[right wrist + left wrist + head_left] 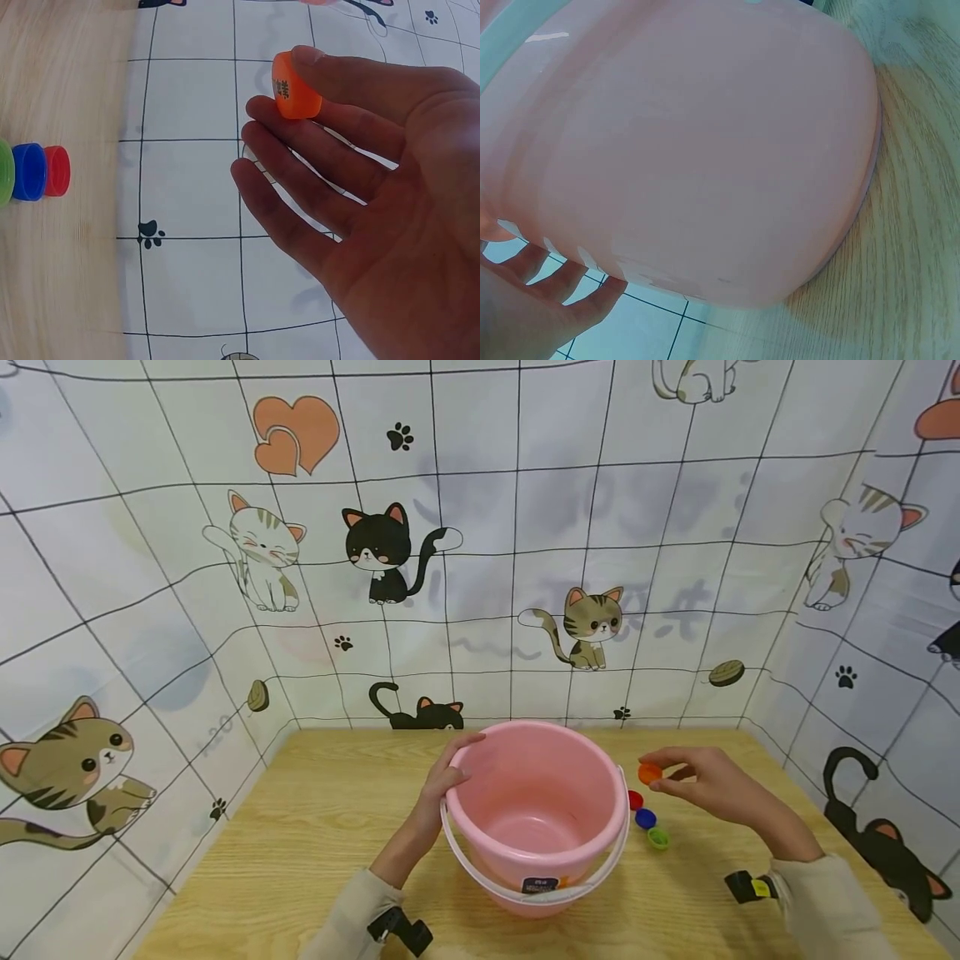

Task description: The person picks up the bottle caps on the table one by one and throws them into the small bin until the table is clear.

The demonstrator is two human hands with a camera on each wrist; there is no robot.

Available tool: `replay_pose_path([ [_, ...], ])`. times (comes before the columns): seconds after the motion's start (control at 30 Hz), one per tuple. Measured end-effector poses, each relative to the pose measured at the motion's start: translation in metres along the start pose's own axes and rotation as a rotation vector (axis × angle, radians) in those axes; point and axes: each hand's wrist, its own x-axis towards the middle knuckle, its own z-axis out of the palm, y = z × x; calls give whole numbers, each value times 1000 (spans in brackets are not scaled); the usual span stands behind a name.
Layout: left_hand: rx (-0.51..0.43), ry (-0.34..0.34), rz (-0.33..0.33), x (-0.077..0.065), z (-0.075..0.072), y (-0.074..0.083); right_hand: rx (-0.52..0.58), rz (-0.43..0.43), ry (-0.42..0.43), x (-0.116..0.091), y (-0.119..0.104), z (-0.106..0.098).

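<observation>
Nearest, at lower left, a cream sleeve (345, 914) with a black wrist camera (401, 931) leads to the left hand (438, 785), clamped on the left rim of a pink bucket (536, 760). It stands upright on the wooden table (337, 827), its white handle (558, 896) lowered across the front; a dark label (540, 885) there carries small white lettering, too small to read. Just right of the bucket, red (635, 800), blue (645, 818) and green caps (658, 838) lie in a row. Above them, thumb and fingertips together, the right hand (705, 785) pinches an orange cap (650, 773); dark characters printed on it cannot be made out.
</observation>
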Motion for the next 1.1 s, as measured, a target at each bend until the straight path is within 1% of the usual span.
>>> replay_pose_path([
  [0.27, 8, 7, -8, 0, -1, -1, -12, -44, -12, 4, -4, -5],
  [0.4, -3, 2, -6, 0, -1, -1, -16, -63, -11, 7, -8, -9],
  [0.7, -7, 7, -7, 1, 0, 0, -10, -143, -2, 13, -14, -16],
  [0.87, -2, 5, -7, 1, 0, 1, -29, -141, -6, 16, -17, -17],
  [1.1, -1, 1, -4, 1, -1, -1, -37, -145, -26, 22, -28, -22],
])
